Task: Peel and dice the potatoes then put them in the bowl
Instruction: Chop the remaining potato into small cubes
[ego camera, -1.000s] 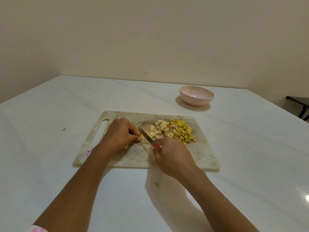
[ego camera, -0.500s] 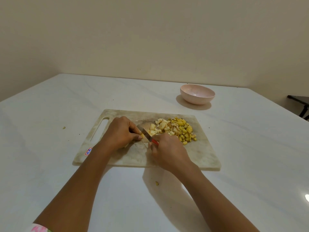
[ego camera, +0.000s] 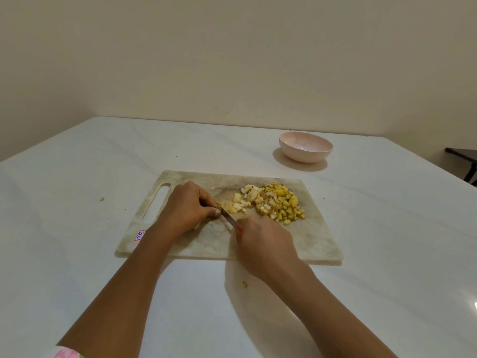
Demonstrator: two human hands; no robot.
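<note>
Marble board (ego camera: 309, 241), potato piece (ego camera: 218, 205) under left fingers (ego camera: 213, 213), knife (ego camera: 228, 217) touching.

The left hand (ego camera: 189, 206) hides most of the potato piece (ego camera: 223, 206) it holds; we see only a pale sliver at its fingertips. The right hand (ego camera: 260, 240) swallows the knife (ego camera: 228, 217) handle but for a red tip. Lettering on the board's sticker (ego camera: 139, 235) is too small for us to read. A floral sleeve (ego camera: 67, 353) and a dark stand (ego camera: 462, 161) are cut off at the edges.
</note>
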